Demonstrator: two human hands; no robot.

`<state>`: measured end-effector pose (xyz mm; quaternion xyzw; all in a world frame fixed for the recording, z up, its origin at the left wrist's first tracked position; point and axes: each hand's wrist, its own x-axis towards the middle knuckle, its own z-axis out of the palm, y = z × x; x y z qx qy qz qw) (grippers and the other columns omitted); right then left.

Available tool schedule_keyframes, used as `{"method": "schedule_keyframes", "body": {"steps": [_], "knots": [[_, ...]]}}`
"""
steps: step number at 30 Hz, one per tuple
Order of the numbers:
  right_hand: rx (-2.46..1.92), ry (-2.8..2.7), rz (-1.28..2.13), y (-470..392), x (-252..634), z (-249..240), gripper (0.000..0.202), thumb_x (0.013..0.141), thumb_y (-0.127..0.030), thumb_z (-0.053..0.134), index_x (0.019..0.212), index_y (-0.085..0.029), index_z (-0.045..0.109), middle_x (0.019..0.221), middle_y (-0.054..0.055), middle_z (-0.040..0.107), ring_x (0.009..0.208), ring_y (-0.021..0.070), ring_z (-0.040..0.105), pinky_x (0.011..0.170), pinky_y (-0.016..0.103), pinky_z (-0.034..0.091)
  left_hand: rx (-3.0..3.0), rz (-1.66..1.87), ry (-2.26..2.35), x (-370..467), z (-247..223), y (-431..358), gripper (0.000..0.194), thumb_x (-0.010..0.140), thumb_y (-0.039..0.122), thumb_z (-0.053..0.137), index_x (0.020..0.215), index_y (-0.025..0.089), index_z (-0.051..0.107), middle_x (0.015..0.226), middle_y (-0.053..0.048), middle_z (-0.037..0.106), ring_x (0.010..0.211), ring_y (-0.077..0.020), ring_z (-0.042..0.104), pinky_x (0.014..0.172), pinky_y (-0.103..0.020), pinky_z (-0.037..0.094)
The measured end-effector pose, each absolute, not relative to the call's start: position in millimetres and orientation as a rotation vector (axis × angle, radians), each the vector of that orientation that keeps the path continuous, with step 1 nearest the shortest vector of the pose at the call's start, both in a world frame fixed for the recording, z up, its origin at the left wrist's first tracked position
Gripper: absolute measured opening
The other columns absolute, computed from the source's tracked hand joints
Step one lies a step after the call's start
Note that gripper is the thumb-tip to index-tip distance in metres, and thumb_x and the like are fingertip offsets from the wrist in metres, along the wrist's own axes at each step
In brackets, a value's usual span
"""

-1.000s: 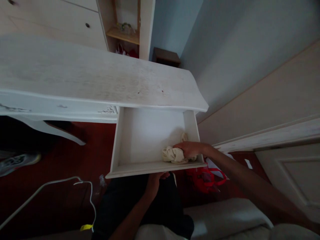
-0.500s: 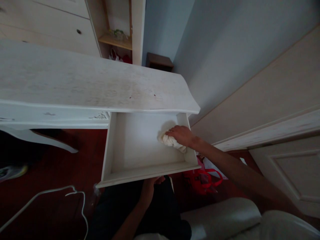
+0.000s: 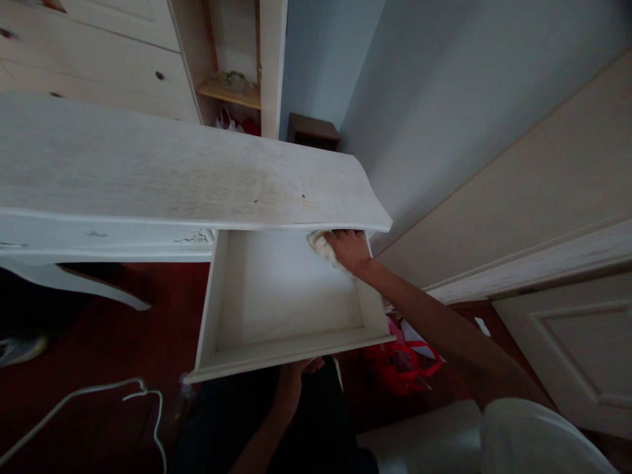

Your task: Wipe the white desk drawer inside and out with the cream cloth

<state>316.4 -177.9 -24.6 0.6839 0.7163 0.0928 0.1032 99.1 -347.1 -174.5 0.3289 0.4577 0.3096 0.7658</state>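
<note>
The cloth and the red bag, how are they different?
The cloth is cream, but the bag is red.
The cloth is in the open drawer with the right hand on it, while the bag is down on the floor with no hand on it.
The bag has loop handles; the cloth is bunched up, and no handles show on it.
Both are partly hidden: the hand covers some of the cloth, and the drawer seems to block some of the bag.
</note>
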Motion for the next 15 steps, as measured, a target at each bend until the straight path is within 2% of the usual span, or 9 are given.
{"method": "schedule_keyframes", "body": {"steps": [5, 9, 12, 15], "knots": [[2.041, 2.03, 0.135, -190.4, 309.4, -20.1, 0.04, 0.095, -0.018, 0.034, 0.128, -0.019, 0.057, 0.119, 0.018, 0.063, 0.103, 0.0319, 0.061, 0.08, 0.043, 0.047, 0.726, 0.654, 0.977, 97.4, -178.3, -345.3, 0.039, 0.067, 0.052, 0.063, 0.068, 0.014, 0.071, 0.072, -0.011, 0.073, 0.072, -0.0257, 0.068, 0.072, -0.038, 0.05], [1.968, 1.983, -0.016, -209.7, 303.6, -17.6, 0.043, 0.09, -0.017, 0.042, 0.13, -0.02, 0.055, 0.119, 0.017, 0.064, 0.1, 0.0302, 0.064, 0.077, 0.038, 0.05, 0.7, 0.616, 0.966, 97.8, -182.4, -341.0, 0.042, 0.06, 0.055, 0.066, 0.067, 0.014, 0.07, 0.071, -0.012, 0.073, 0.073, -0.0286, 0.069, 0.07, -0.039, 0.051], [1.92, 1.984, -0.16, -228.0, 302.2, -14.3, 0.043, 0.086, -0.017, 0.047, 0.128, -0.02, 0.056, 0.116, 0.016, 0.067, 0.099, 0.0298, 0.066, 0.078, 0.037, 0.05, 0.7, 0.599, 0.958, 97.8, -182.4, -339.9, 0.042, 0.06, 0.053, 0.066, 0.072, 0.013, 0.072, 0.073, -0.012, 0.075, 0.075, -0.0293, 0.07, 0.071, -0.039, 0.051], [1.797, 2.052, -0.468, -246.7, 308.7, -11.8, 0.04, 0.082, -0.021, 0.057, 0.122, -0.023, 0.062, 0.116, 0.011, 0.07, 0.105, 0.0272, 0.065, 0.085, 0.034, 0.048, 0.693, 0.613, 0.985, 98.1, -181.6, -342.6, 0.042, 0.061, 0.055, 0.065, 0.069, 0.014, 0.072, 0.072, -0.012, 0.074, 0.075, -0.0293, 0.07, 0.07, -0.039, 0.051]]}}
